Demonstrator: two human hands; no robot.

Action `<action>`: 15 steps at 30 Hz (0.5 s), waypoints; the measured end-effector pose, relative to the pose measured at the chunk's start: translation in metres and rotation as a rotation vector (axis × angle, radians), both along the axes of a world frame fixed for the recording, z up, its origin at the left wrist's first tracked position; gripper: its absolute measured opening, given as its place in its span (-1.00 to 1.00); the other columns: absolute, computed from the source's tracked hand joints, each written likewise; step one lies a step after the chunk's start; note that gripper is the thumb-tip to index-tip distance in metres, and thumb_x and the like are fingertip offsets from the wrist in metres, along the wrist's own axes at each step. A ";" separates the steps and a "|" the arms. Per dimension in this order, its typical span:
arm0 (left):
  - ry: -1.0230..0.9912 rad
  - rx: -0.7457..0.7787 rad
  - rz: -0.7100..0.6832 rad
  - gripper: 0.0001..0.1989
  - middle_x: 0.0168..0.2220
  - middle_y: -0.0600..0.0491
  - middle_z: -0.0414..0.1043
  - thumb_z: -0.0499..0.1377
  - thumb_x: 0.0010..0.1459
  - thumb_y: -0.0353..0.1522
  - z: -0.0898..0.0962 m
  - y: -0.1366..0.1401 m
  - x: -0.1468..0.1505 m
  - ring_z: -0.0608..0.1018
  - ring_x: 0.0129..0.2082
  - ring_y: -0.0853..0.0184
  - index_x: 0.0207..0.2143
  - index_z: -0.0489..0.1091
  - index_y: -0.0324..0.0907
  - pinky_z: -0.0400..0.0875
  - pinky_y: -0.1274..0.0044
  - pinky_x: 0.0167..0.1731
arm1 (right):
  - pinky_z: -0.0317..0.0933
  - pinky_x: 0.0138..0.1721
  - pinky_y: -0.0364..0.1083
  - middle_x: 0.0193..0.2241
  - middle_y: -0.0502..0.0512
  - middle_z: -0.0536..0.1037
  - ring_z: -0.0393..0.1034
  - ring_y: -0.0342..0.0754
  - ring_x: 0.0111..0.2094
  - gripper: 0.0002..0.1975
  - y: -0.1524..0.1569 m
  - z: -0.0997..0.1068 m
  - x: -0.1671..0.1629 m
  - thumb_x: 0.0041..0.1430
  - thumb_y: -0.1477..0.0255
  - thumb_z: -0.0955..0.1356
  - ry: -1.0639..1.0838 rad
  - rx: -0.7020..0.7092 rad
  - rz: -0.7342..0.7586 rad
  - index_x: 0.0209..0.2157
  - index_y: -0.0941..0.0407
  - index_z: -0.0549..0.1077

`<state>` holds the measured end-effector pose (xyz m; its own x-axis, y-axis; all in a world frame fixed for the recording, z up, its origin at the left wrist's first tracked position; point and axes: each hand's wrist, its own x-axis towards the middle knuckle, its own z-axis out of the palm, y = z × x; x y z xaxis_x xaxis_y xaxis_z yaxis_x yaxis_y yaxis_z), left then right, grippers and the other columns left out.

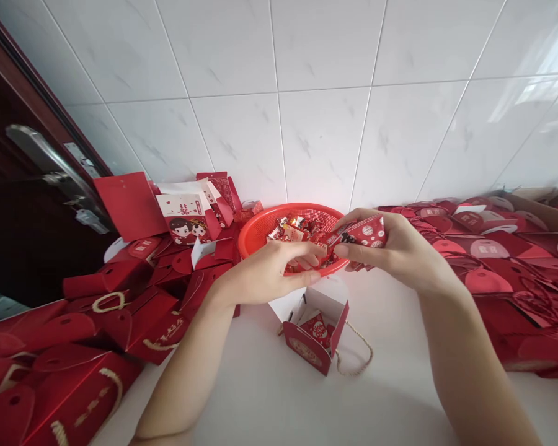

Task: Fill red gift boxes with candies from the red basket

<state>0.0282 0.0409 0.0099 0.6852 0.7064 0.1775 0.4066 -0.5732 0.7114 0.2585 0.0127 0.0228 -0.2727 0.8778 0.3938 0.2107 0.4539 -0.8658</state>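
Note:
My right hand (385, 248) grips a small red patterned packet (366, 234) over the right side of a red plastic basket (251, 232). Close beside it, my left hand (291, 266) is closed, its fingers curled near the packet's left end. What those fingers hold, if anything, I cannot make out. Wrapped sweets (295, 230) in red, gold and white lie in the basket, partly hidden by my hands. Below my hands stands an open red gift box (307, 347) with a white inside and a rope handle (367, 356). A red square packet (317, 328) lies inside it.
Several red gift boxes (93, 378) crowd the left side, with a box printed with cartoon figures (186, 220) behind them. More red boxes (502, 272) fill the right. A tiled wall (325, 142) rises behind; a dark door (23, 204) is at left.

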 end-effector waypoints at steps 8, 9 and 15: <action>0.172 0.015 0.052 -0.82 -0.28 0.07 0.58 0.31 0.08 -0.19 0.002 -0.003 -0.003 0.58 -0.28 0.22 -0.33 0.60 -0.08 0.43 0.50 -0.28 | 0.25 -0.58 -0.21 -0.44 0.00 0.58 0.37 -0.17 -0.53 -0.83 0.005 -0.006 -0.009 0.09 0.43 0.46 -0.066 -0.002 0.008 -0.24 0.13 0.61; 0.274 0.028 0.047 -0.84 -0.27 0.07 0.56 0.33 0.03 -0.21 0.001 -0.004 -0.005 0.57 -0.30 0.23 -0.35 0.60 -0.06 0.41 0.51 -0.30 | 0.26 -0.56 -0.20 -0.44 0.00 0.58 0.39 -0.16 -0.52 -0.82 0.006 -0.007 -0.009 0.07 0.44 0.46 -0.066 0.002 0.002 -0.23 0.12 0.61; 0.516 0.037 -0.084 -0.63 -0.24 0.08 0.53 0.42 -0.17 -0.22 -0.005 -0.011 -0.011 0.52 -0.15 0.12 -0.22 0.58 0.01 0.35 0.53 -0.28 | 0.41 -0.27 -0.09 -0.25 0.01 0.63 0.53 0.01 -0.24 -0.77 0.006 -0.014 -0.013 0.04 0.43 0.50 -0.165 0.035 0.148 -0.20 0.03 0.62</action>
